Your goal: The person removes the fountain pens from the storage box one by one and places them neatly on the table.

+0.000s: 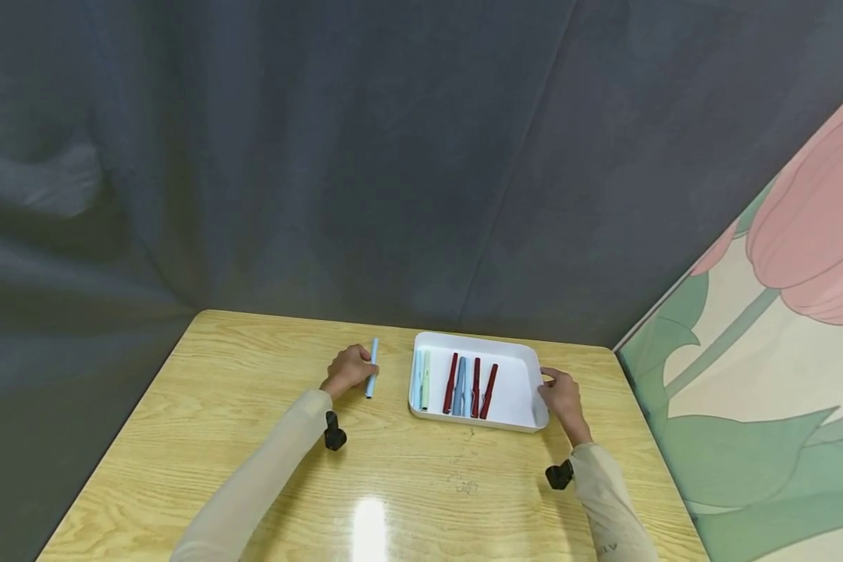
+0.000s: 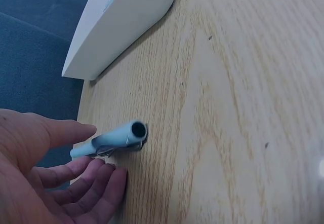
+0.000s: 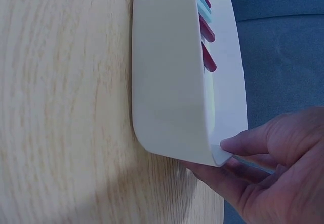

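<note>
At a light blue pen (image 1: pixel 373 367) left of the tray is my left hand (image 1: pixel 351 368). In the left wrist view, the thumb lies along one side of the pen (image 2: pixel 119 137) and the curled fingers (image 2: pixel 104 193) along the other; its hollow end and metal clip face the camera. The white tray (image 1: pixel 523 421) has its right end in my right hand (image 1: pixel 562 394). Thumb and fingers pinch that rim, thumb inside and fingers outside, as the right wrist view shows. Several pens lie in the tray: dark red pens (image 1: pixel 489 390), a grey-blue pen (image 1: pixel 460 386), light blue ones and a pale green pen (image 1: pixel 425 380).
The wooden table (image 1: pixel 253 375) meets a dark grey curtain (image 1: pixel 393 195) behind the tray. To the right rises a wall panel (image 1: pixel 780 375) printed with tulips. A black wrist camera sits on each sleeve.
</note>
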